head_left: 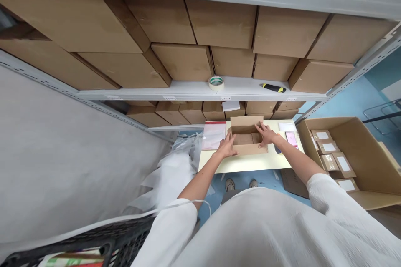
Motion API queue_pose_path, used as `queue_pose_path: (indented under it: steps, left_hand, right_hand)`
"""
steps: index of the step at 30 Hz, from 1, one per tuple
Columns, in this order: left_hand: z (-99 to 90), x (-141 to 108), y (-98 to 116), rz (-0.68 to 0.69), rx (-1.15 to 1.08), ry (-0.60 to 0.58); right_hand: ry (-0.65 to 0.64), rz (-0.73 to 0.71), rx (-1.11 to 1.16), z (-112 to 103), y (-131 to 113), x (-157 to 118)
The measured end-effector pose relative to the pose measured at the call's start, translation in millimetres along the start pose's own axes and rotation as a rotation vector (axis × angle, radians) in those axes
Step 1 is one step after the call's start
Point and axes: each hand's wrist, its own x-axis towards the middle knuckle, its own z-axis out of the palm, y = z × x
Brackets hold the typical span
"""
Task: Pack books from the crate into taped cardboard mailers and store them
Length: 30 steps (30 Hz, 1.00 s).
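Observation:
A small open cardboard box [249, 149] sits on the pale yellow table [225, 166], its back and front flaps folded outward. Brown cardboard shows inside it; whether that is contents or inner flaps, I cannot tell. My left hand [227, 146] grips the box's left side, fingers over the edge and thumb toward the front flap. On the opposite side, my right hand [266, 134] holds the right wall with its fingers spread along it. Left of the box lies a clear plastic sleeve with a red top edge [214, 135]. A phone with a pink screen [291, 139] lies near my right forearm.
Shelves of cardboard boxes [222, 23] rise ahead. A tape roll [216, 83] and a yellow-black utility knife [273, 88] lie on the shelf. At right stands a large carton [369, 167] of labelled boxes; at lower left, a black crate [125, 238]. White packing material [175, 175] heaps left of the table.

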Motion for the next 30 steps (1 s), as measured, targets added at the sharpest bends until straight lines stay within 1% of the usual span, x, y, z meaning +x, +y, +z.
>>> queue_pose_path:
  steps: [3, 5, 8, 10, 12, 15, 17, 19, 22, 25, 27, 30]
  left_hand:
    - [6.4, 0, -6, 0.029, -0.066, 0.034]
    - [9.9, -1, -11, 0.046, -0.117, 0.05]
    - [14.2, -1, -20, 0.081, -0.246, 0.112]
    - [15.6, 2, -28, 0.096, -0.366, 0.191]
    - [14.1, 6, -39, 0.068, -0.488, 0.271]
    - [4.4, 14, -65, -0.065, -0.596, 0.395]
    - [-5.5, 19, -87, -0.186, -0.583, 0.489]
    - [-15.0, 22, -110, -0.331, -0.525, 0.522]
    - [-23.2, 23, -143, -0.535, -0.416, 0.484]
    - [-23.2, 24, -165, -0.673, -0.337, 0.422]
    - [-20.9, 26, -172, -0.717, -0.321, 0.373]
    - [-17.4, 30, -173, -0.753, -0.282, 0.341]
  right_hand:
    - [-0.107, 0.047, -0.122, -2, -4, 7]
    - [-0.147, 0.07, -0.181, -4, -6, 11]
    - [-0.145, 0.082, -0.228, -5, -9, 14]
    - [-0.132, 0.079, -0.251, -4, -9, 14]
    - [-0.121, 0.075, -0.261, -4, -9, 13]
    - [-0.101, 0.067, -0.261, -5, -9, 11]
    - [-0.097, 0.066, -0.267, -6, -10, 10]
    - [-0.102, 0.072, -0.279, -7, -11, 9]
    - [-0.107, 0.083, -0.289, -7, -12, 7]
    - [-0.106, 0.092, -0.291, -6, -13, 6]
    - [-0.111, 0.105, -0.299, -6, -14, 6]
    - [-0.13, 0.131, -0.321, -8, -17, 5]
